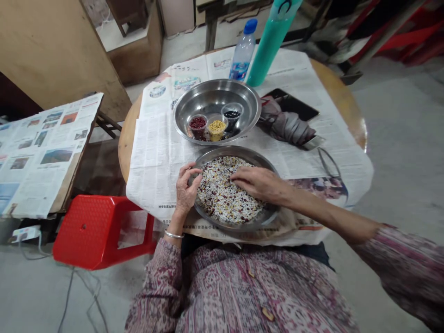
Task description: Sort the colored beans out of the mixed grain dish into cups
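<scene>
A steel basin (239,226) in front of me holds white grains mixed with dark red, yellow and black beans (225,189). My left hand (186,188) is at the basin's left rim, its fingers curled toward the thumb; whatever they hold, if anything, is too small to make out. Over the mix, my right hand (258,184) has its fingers together and the tips down among the grains, which hides what is between them. Behind stands a second steel basin (215,92) with small clear cups of red beans (198,126), yellow beans (217,128) and black beans (232,113).
Newspaper (152,152) covers the round table (129,138). Toward the back stand a water bottle (242,53) and a tall green bottle (270,46). A phone (294,104) and a grey folded umbrella (286,122) lie right. A red stool (86,226) is at left.
</scene>
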`<state>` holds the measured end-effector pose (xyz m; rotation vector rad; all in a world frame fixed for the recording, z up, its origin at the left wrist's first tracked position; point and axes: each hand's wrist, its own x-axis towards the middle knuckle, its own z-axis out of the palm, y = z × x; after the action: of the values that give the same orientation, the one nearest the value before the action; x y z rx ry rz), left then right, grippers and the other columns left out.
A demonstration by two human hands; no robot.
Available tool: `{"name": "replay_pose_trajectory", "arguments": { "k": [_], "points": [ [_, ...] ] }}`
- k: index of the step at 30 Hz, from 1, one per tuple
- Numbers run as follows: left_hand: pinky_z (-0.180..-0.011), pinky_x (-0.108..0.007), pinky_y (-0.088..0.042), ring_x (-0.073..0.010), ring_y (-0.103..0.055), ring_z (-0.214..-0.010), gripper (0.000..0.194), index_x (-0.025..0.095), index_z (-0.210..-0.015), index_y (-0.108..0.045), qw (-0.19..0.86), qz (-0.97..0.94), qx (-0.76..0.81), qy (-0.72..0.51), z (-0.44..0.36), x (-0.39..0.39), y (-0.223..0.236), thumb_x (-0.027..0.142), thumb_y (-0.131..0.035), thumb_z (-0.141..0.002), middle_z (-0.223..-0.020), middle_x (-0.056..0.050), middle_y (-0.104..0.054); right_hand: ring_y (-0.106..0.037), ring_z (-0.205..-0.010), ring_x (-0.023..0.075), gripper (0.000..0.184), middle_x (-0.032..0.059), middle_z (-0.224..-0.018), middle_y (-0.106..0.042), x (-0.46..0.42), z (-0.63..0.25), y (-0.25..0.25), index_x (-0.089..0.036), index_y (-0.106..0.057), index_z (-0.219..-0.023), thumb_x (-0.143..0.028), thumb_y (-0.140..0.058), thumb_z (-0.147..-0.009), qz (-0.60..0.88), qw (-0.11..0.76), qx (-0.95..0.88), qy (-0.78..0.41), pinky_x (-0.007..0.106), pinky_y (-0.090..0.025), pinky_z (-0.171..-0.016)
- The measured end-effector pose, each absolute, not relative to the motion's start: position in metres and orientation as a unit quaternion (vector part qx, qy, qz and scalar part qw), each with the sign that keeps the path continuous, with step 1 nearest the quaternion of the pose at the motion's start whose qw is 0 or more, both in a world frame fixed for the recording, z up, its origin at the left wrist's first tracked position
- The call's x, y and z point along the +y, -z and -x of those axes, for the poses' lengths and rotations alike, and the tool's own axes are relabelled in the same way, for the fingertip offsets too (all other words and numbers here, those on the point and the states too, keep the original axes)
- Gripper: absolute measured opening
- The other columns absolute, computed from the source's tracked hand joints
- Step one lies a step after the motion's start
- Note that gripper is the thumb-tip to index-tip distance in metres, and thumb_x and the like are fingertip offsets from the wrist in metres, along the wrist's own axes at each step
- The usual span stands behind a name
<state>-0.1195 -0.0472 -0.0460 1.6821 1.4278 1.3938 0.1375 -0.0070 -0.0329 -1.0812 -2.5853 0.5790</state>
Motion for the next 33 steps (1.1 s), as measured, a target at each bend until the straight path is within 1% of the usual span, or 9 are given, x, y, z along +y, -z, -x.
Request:
{"name": "replay_pose_trajectory", "arguments": {
  "k": [4,7,9,13,15,19,24,29,33],
  "points": [
    [-0.109,-0.042,-0.048,-0.0239,-0.059,-0.125,0.012,0.022,-0.098,-0.072,0.265,-0.616,0.528,-0.521,0.119,-0.047,0.047,0.032,-0.064,-0.097,-0.127,-0.008,-0.065,-0.066,-0.105,0.0278,0.031,0.0151,-0.108,-0.07,0.008,-0.139,0.028,-0.017,-0.071,-0.108,-0.027,-0.043,-0.1,0.458,0.126,-0.874,-0.098,0.041,-0.053,-0.089],
    [-0.108,-0.042,-0.049,-0.0242,-0.058,-0.126,0.012,0.022,-0.098,-0.072,0.265,-0.617,0.527,-0.521,0.119,-0.047,0.048,0.031,-0.064,-0.097,-0.127,-0.008,-0.065,-0.066,-0.093,0.0285,0.031,0.015,-0.103,-0.068,-0.01,-0.146,0.028,-0.017,-0.068,-0.11,-0.038,-0.047,-0.1,0.49,0.084,-0.865,-0.069,0.04,-0.054,-0.076],
    [-0.108,-0.042,-0.049,-0.0241,-0.059,-0.126,0.012,0.022,-0.098,-0.072,0.263,-0.619,0.525,-0.522,0.119,-0.047,0.048,0.031,-0.064,-0.097,-0.127,-0.008,-0.065,-0.065,-0.088,0.0274,0.032,0.0139,-0.102,-0.067,-0.03,-0.149,0.031,-0.018,-0.065,-0.112,-0.042,-0.051,-0.098,0.479,0.086,-0.87,-0.082,0.039,-0.053,-0.073],
    [-0.108,-0.043,-0.049,-0.0238,-0.059,-0.124,0.012,0.023,-0.098,-0.072,0.259,-0.619,0.519,-0.529,0.119,-0.047,0.049,0.032,-0.065,-0.097,-0.126,-0.007,-0.064,-0.065,-0.088,0.0224,0.018,0.0109,-0.104,-0.065,-0.063,-0.141,0.038,-0.019,-0.062,-0.109,-0.026,-0.052,-0.096,0.41,0.133,-0.886,-0.168,0.036,-0.054,-0.079],
    [-0.108,-0.043,-0.049,-0.0239,-0.059,-0.124,0.012,0.023,-0.098,-0.072,0.258,-0.62,0.52,-0.527,0.119,-0.047,0.048,0.032,-0.064,-0.097,-0.125,-0.007,-0.064,-0.065,-0.086,0.0198,0.017,0.0088,-0.102,-0.065,-0.07,-0.126,0.041,-0.019,-0.062,-0.106,-0.017,-0.05,-0.094,0.378,0.145,-0.888,-0.22,0.033,-0.054,-0.078],
    [-0.11,-0.043,-0.048,-0.0234,-0.06,-0.124,0.013,0.022,-0.099,-0.071,0.254,-0.623,0.523,-0.522,0.119,-0.047,0.048,0.032,-0.063,-0.098,-0.126,-0.008,-0.064,-0.064,-0.086,0.0184,0.017,0.0072,-0.096,-0.065,-0.06,-0.09,0.04,-0.02,-0.065,-0.099,-0.014,-0.049,-0.096,0.323,0.17,-0.893,-0.264,0.031,-0.052,-0.078],
    [-0.111,-0.042,-0.048,-0.0225,-0.06,-0.125,0.014,0.022,-0.1,-0.071,0.26,-0.626,0.527,-0.513,0.12,-0.048,0.047,0.033,-0.062,-0.098,-0.128,-0.008,-0.064,-0.062,-0.091,0.0203,0.025,0.0091,-0.097,-0.065,-0.016,-0.069,0.036,-0.019,-0.07,-0.101,-0.012,-0.046,-0.096,0.342,0.2,-0.897,-0.197,0.032,-0.051,-0.082],
    [-0.112,-0.043,-0.047,-0.0229,-0.06,-0.126,0.012,0.022,-0.099,-0.071,0.271,-0.619,0.524,-0.518,0.12,-0.049,0.047,0.031,-0.063,-0.098,-0.128,-0.008,-0.064,-0.062,-0.1,0.0254,0.027,0.0119,-0.105,-0.069,0.004,-0.098,0.039,-0.02,-0.074,-0.104,-0.018,-0.049,-0.095,0.438,0.185,-0.872,-0.118,0.036,-0.052,-0.08],
    [-0.112,-0.044,-0.046,-0.023,-0.059,-0.125,0.01,0.023,-0.099,-0.071,0.271,-0.619,0.52,-0.522,0.119,-0.048,0.048,0.03,-0.064,-0.097,-0.127,-0.008,-0.064,-0.062,-0.102,0.0261,0.027,0.0115,-0.105,-0.07,0.0,-0.12,0.043,-0.019,-0.074,-0.105,-0.02,-0.049,-0.094,0.485,0.202,-0.846,-0.085,0.038,-0.053,-0.087]
  ]
}}
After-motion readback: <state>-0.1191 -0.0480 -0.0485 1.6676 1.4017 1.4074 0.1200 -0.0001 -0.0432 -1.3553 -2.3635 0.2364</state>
